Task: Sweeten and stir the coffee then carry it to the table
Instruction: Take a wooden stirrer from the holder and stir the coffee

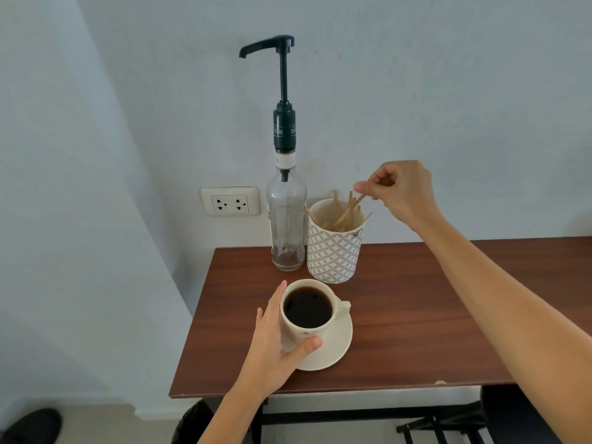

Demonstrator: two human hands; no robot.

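A cream cup (302,333) full of black coffee stands on a cream saucer (336,347) near the front left of the brown table (416,315). My left hand (272,344) wraps around the cup's left side, thumb on its front. Behind it stands a clear syrup bottle (286,229) with a tall black pump, nearly empty. To its right, a patterned white holder (333,251) contains several wooden stir sticks (344,214). My right hand (400,190) hovers over the holder, thumb and finger pinching the top of one stick.
A white wall rises directly behind the table, with a double power socket (230,200) left of the bottle. Black frame bars (432,424) show below the table's front edge. A dark shoe (32,424) is on the floor at bottom left.
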